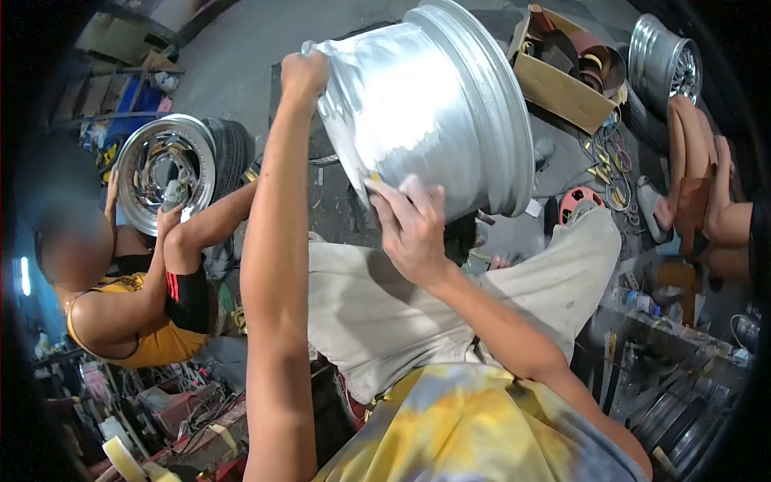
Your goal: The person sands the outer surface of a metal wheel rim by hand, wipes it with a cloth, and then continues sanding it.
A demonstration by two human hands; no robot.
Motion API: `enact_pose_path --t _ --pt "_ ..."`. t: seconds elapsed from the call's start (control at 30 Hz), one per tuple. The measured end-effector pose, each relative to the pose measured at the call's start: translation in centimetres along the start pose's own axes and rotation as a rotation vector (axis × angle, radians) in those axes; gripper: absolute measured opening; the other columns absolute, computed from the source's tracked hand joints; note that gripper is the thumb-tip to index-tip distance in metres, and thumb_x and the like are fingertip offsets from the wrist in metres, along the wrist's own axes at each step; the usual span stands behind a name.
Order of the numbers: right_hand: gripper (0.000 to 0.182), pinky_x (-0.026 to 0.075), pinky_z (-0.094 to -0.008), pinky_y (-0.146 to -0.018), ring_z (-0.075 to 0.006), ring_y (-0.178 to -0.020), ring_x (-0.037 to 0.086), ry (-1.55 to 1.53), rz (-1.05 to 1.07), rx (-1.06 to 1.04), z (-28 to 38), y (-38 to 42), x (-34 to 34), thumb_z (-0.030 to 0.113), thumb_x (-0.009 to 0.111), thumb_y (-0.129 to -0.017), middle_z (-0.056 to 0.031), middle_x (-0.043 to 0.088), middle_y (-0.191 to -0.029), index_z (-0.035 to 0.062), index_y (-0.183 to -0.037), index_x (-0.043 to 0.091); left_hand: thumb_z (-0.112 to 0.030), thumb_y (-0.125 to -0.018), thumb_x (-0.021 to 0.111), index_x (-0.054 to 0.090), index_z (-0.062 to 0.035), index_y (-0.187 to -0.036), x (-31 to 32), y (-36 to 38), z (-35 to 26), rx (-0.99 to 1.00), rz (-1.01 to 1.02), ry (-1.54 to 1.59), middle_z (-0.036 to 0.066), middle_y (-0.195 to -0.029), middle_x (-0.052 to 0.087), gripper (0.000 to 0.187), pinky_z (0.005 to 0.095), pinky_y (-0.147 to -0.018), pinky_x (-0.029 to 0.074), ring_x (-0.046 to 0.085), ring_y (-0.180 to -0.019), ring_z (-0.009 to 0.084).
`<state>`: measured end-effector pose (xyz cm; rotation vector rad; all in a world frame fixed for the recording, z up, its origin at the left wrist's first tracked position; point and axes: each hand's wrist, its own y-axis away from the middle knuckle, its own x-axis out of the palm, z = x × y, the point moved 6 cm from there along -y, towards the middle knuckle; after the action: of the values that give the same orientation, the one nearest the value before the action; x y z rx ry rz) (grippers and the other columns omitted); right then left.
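A silver wheel rim [409, 104] is tilted up in front of me, its barrel shiny with a duller, uneven band near the left edge. My left hand [305, 76] is closed around the upper left edge of the rim. Lower down, my right hand [414, 229] presses its fingertips against the same edge, the fingers bent and whitish with dust. A small yellowish and dark bit shows at those fingertips, too small to name. The far side of the rim is hidden.
At left a co-worker [152, 297] holds a tool against another rim [165, 173] beside a tyre [229, 153]. A cardboard box [562, 96] of abrasive discs stands upper right, near tangled cords [614, 165]. Another person's legs [691, 145] and a rim [662, 60] are far right.
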<state>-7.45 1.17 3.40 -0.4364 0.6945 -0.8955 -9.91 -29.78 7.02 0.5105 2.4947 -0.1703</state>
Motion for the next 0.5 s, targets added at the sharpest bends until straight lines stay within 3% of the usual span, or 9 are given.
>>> enact_pose_path --t 0.13,0.27,0.5 --pt "0.025 0.035 -0.0389 -0.073 -0.0259 -0.073 0.052 -0.019 -0.049 -0.049 0.2 -4.3 1.8 0.013 0.071 -0.094 -0.0076 0.054 -0.082 0.0080 -0.118 0.075 -0.019 -0.086 0.055 0.064 0.0232 -0.116 0.1 -0.6 1.0 -0.006 -0.010 -0.025 0.036 -0.111 0.071 0.053 0.0431 -0.095 0.052 0.071 -0.111 0.0418" --pt "0.024 0.035 -0.0398 -0.073 -0.0261 -0.073 0.053 0.049 0.044 -0.076 -0.1 -0.7 0.4 0.013 0.070 -0.095 -0.0094 0.053 -0.082 0.0073 -0.118 0.074 -0.023 -0.091 0.057 0.064 0.0217 -0.118 0.2 0.0 0.8 -0.013 -0.050 -0.025 0.038 -0.119 0.068 0.053 0.0438 -0.099 0.051 0.068 -0.118 0.0443" --pt "0.024 0.036 -0.0408 -0.074 -0.0270 -0.074 0.053 0.113 0.009 -0.145 1.5 -7.8 2.0 0.010 0.070 -0.093 -0.0087 0.053 -0.081 0.0059 -0.116 0.074 -0.026 -0.097 0.056 0.064 0.0192 -0.121 0.4 1.2 0.7 -0.048 -0.051 0.048 0.038 -0.123 0.067 0.052 0.0447 -0.103 0.050 0.065 -0.123 0.0455"
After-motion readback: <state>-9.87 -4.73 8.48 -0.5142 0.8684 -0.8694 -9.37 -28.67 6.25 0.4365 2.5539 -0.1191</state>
